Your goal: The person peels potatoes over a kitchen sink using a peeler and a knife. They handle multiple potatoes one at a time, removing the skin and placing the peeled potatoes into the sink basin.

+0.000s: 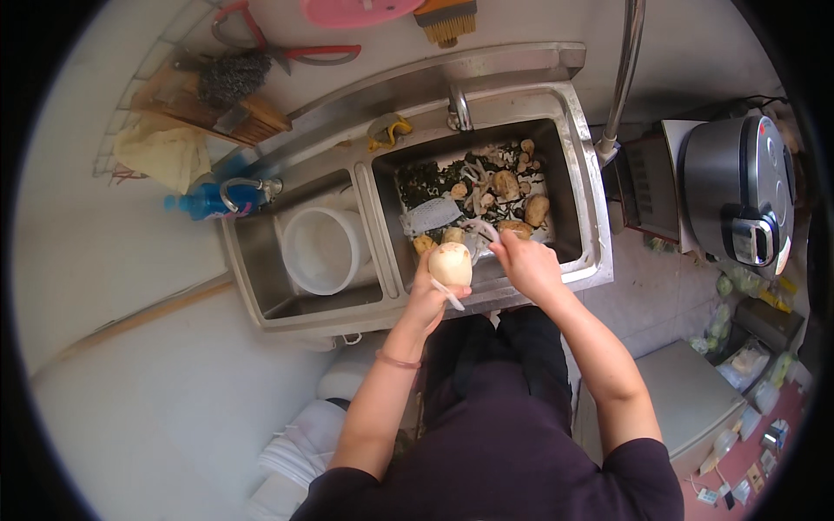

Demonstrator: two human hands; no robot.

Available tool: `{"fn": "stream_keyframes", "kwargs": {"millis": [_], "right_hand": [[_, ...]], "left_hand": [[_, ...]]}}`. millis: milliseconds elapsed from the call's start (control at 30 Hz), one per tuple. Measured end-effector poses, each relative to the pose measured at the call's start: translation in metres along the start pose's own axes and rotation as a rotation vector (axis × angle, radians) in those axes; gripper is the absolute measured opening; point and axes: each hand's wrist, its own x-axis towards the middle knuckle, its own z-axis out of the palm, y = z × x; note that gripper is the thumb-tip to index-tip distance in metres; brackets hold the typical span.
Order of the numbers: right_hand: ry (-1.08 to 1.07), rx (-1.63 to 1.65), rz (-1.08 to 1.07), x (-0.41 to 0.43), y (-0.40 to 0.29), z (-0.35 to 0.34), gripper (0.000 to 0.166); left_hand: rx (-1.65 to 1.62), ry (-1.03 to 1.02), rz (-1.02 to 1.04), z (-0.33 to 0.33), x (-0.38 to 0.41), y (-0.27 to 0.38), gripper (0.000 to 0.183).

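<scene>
My left hand [425, 309] is wrapped around a pale, peeled potato or similar root vegetable [451, 264], upright over the front edge of the right basin. A thin whitish strip [447, 293] lies across it at the thumb. Close by on the right, my right hand [526, 262] grips a pale pinkish, curved hand tool [481, 228]; its working end is too small to make out. The tool is apart from the vegetable. Below both hands, the right basin [571, 195] holds brown unpeeled potatoes [537, 210], dark leafy scraps [420, 182] and a white foam net [432, 215].
A white plastic tub [320, 251] stands in the left basin [270, 303]. Chrome faucets [460, 107] rise behind the sink, with a yellow-grey scrubber [389, 131] on the ledge. A blue bottle [215, 200] is at left. A rice cooker [733, 189] stands at right.
</scene>
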Motion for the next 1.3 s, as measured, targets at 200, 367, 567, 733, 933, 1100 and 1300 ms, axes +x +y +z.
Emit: {"fn": "stream_keyframes", "kwargs": {"millis": [200,367,567,733,933,1100,1300], "right_hand": [[0.005,0.072,-0.047,-0.010,-0.008,0.008,0.030],[0.068,0.181,0.034,-0.008,0.017,0.011,0.030],[0.116,0.284,-0.053,-0.010,0.006,0.001,0.029],[0.075,0.128,-0.260,-0.026,-0.032,-0.024,0.028],[0.060,0.097,-0.135,-0.009,-0.008,-0.006,0.031],[0.000,0.005,-0.073,-0.005,-0.012,-0.002,0.030],[0.087,0.008,-0.297,-0.011,-0.023,-0.013,0.030]], "left_hand": [[-0.256,-0.074,-0.038,-0.010,-0.003,-0.006,0.065],[-0.447,-0.234,-0.051,-0.007,-0.009,0.000,0.070],[-0.652,-0.274,-0.108,-0.007,0.010,0.000,0.075],[-0.396,0.075,-0.083,0.011,0.005,0.011,0.069],[-0.480,-0.139,-0.178,0.004,-0.001,0.005,0.067],[-0.633,-0.146,-0.275,0.004,0.006,0.000,0.064],[-0.520,0.179,-0.265,0.024,0.006,0.011,0.063]]}}
